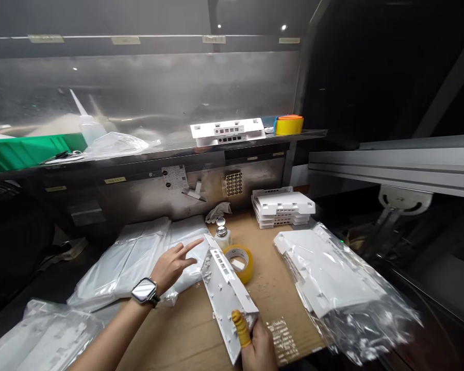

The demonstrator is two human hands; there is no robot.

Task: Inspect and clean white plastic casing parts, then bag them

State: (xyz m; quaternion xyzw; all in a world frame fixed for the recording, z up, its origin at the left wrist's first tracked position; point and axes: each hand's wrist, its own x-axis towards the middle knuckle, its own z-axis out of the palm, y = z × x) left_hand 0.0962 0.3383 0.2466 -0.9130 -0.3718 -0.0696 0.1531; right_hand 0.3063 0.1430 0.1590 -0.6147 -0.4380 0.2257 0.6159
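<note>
My right hand point(255, 342), with a yellow cover on its thumb, grips the near end of a white plastic panel point(226, 296). The panel is tilted, its inner side with small clips and a row of square openings showing. My left hand point(175, 264) is by the panel's far end, index finger stretched out and thumb apart, holding nothing. A watch is on the left wrist. Just behind the panel lies a roll of yellow tape point(248, 263), beside a small bottle with a metal top point(221, 237).
Bagged white panels point(328, 268) lie at the right, and stacked panels point(284, 206) behind them. Clear plastic bags point(127, 257) cover the left. The shelf above holds a green bin point(34, 150), a squeeze bottle point(90, 129), white panels point(229, 132) and a yellow roll point(288, 125).
</note>
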